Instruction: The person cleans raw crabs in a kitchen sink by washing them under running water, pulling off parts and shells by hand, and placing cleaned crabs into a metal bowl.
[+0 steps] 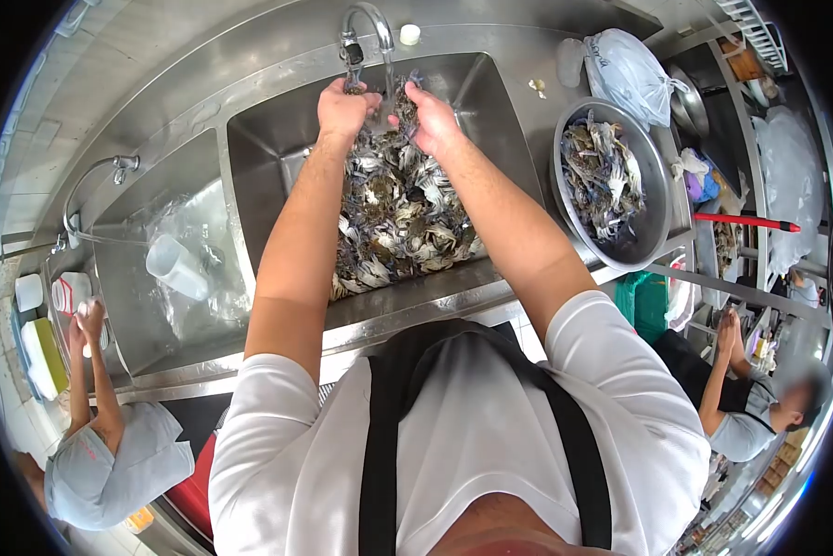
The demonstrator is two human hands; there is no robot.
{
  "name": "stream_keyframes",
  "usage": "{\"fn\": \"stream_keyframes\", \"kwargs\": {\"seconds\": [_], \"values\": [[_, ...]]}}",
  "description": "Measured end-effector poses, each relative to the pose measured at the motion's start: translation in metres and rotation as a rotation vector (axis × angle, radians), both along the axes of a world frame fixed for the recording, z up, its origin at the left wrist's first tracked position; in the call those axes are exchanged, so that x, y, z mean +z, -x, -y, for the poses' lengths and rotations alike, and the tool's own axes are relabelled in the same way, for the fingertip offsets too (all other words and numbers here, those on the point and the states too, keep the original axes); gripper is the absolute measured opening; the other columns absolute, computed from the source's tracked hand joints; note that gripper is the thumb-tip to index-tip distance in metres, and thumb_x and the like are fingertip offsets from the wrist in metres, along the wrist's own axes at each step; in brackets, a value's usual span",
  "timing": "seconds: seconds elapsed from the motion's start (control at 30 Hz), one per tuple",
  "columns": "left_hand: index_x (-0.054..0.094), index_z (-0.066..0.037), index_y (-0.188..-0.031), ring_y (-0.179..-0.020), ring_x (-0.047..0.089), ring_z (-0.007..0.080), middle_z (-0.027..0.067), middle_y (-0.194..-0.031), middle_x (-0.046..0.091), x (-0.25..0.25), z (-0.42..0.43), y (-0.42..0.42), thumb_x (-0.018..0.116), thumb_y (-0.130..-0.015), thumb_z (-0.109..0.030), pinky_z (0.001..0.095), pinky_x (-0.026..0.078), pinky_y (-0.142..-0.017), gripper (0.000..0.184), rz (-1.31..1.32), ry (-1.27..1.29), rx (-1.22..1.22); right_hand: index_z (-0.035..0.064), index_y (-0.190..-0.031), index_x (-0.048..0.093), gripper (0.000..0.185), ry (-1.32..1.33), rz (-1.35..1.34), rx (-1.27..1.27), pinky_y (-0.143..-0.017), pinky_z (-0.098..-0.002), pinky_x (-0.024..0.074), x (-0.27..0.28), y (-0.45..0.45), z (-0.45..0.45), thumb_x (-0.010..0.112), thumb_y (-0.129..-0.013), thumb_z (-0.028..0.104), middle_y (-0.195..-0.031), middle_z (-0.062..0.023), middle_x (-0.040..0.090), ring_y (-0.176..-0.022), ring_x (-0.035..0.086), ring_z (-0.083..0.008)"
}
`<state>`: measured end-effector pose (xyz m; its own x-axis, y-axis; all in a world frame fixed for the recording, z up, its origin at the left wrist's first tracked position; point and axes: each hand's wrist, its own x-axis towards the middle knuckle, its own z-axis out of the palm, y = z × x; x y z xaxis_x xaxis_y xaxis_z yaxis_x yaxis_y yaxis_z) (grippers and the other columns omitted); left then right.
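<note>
Under the running tap [372,20], my left hand [344,109] is closed round a crab piece, whose dark legs show past the fingers. My right hand [429,119] grips another crab piece [405,104] on the other side of the water stream. Whether the two pieces belong to one crab, I cannot tell. Below both hands, a heap of crabs [403,208] with white, brown and bluish parts fills much of the steel sink [264,153].
A metal bowl [657,236] of crabs stands to the right, with a white plastic bag [628,74] behind it. The left basin [138,324] holds a plastic jug [177,267]. Co-workers stand at left [111,468] and right [745,426]. A red handle [745,221] juts out at right.
</note>
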<state>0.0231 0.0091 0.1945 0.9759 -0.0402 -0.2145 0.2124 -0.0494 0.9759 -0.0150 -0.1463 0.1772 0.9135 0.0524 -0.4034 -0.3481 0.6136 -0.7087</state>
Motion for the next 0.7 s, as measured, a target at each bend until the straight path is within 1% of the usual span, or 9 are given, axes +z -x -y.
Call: {"fn": "stream_keyframes", "kwargs": {"seconds": [0.1, 0.17, 0.23, 0.27, 0.37, 0.4, 0.57, 0.63, 0.7], "values": [[0.06, 0.0, -0.095, -0.062, 0.063, 0.015, 0.0063, -0.075, 0.066, 0.005, 0.001, 0.004, 0.076, -0.074, 0.001, 0.0291, 0.05, -0.057, 0.026, 0.027, -0.061, -0.028, 0.0019, -0.114, 0.059, 0.028, -0.025, -0.056, -0.081, -0.072, -0.0355, 0.0587, 0.003, 0.001, 0.004, 0.051, -0.101, 0.025, -0.104, -0.0112, 0.067, -0.09, 0.067, -0.0215], [0.057, 0.001, -0.098, -0.065, 0.065, 0.0166, 0.0089, -0.08, 0.067, 0.01, 0.007, 0.01, 0.077, -0.074, 0.0, 0.0293, 0.051, -0.062, 0.031, -0.067, 0.083, -0.173, 0.0005, -0.112, 0.06, 0.024, -0.206, -0.016, -0.015, -0.073, -0.0357, 0.0583, -0.003, -0.002, 0.009, 0.055, -0.098, 0.02, -0.103, -0.0117, 0.067, -0.091, 0.067, -0.0217], [0.055, 0.0, -0.099, -0.065, 0.066, 0.0182, 0.01, -0.079, 0.067, 0.007, 0.012, 0.007, 0.077, -0.076, -0.001, 0.0305, 0.051, -0.062, 0.032, -0.011, 0.015, -0.235, -0.0011, -0.107, 0.06, 0.02, -0.167, 0.006, 0.023, -0.073, -0.0377, 0.0584, -0.007, -0.006, 0.013, 0.057, -0.096, 0.015, -0.1, -0.0129, 0.067, -0.087, 0.067, -0.023], [0.055, 0.0, -0.099, -0.065, 0.066, 0.0184, 0.0102, -0.079, 0.067, 0.008, 0.013, 0.006, 0.076, -0.077, -0.001, 0.0309, 0.051, -0.062, 0.03, -0.037, 0.085, -0.209, -0.0027, -0.103, 0.06, 0.016, -0.129, 0.029, 0.065, -0.073, -0.0397, 0.0585, -0.01, -0.007, 0.014, 0.058, -0.094, 0.01, -0.096, -0.0141, 0.067, -0.084, 0.068, -0.0244], [0.056, -0.001, -0.097, -0.066, 0.065, 0.0185, 0.0103, -0.079, 0.067, 0.007, 0.012, 0.004, 0.075, -0.078, -0.001, 0.0317, 0.052, -0.062, 0.027, -0.079, 0.188, -0.199, -0.0044, -0.099, 0.061, 0.014, -0.109, 0.001, 0.074, -0.072, -0.0385, 0.0579, 0.01, 0.002, 0.018, 0.06, -0.092, 0.008, -0.094, -0.0149, 0.066, -0.082, 0.068, -0.0251], [0.056, -0.001, -0.096, -0.067, 0.065, 0.0183, 0.0103, -0.079, 0.067, 0.006, 0.012, 0.002, 0.075, -0.078, -0.001, 0.0314, 0.052, -0.062, 0.026, -0.077, 0.203, -0.165, -0.0028, -0.101, 0.061, 0.014, -0.098, -0.023, 0.044, -0.069, -0.0377, 0.0567, 0.022, 0.007, 0.016, 0.06, -0.092, 0.007, -0.094, -0.0137, 0.067, -0.083, 0.068, -0.0247], [0.057, 0.0, -0.097, -0.069, 0.064, 0.0173, 0.0097, -0.081, 0.067, 0.011, 0.012, 0.0, 0.074, -0.075, 0.001, 0.0313, 0.052, -0.064, 0.028, -0.117, 0.241, -0.036, 0.0026, -0.104, 0.063, 0.015, -0.084, -0.061, -0.017, -0.072, -0.0404, 0.0525, 0.004, 0.001, 0.018, 0.06, -0.091, 0.011, -0.095, -0.0092, 0.068, -0.085, 0.067, -0.0224], [0.058, 0.0, -0.098, -0.072, 0.064, 0.0173, 0.0098, -0.081, 0.067, 0.011, 0.014, -0.002, 0.074, -0.075, 0.0, 0.0321, 0.052, -0.067, 0.029, -0.123, 0.193, -0.052, 0.0043, -0.105, 0.063, 0.016, -0.058, -0.079, -0.019, -0.074, -0.0417, 0.0512, 0.0, -0.001, 0.019, 0.059, -0.092, 0.013, -0.095, -0.0079, 0.069, -0.086, 0.066, -0.0215], [0.058, 0.001, -0.103, -0.077, 0.065, 0.018, 0.0117, -0.086, 0.068, 0.013, 0.016, -0.005, 0.072, -0.078, -0.004, 0.0326, 0.052, -0.069, 0.03, -0.114, 0.252, -0.117, 0.0053, -0.106, 0.063, 0.018, -0.097, -0.112, -0.021, -0.076, -0.0428, 0.049, -0.006, -0.003, 0.02, 0.055, -0.093, 0.016, -0.096, -0.0074, 0.069, -0.086, 0.066, -0.021]]}}
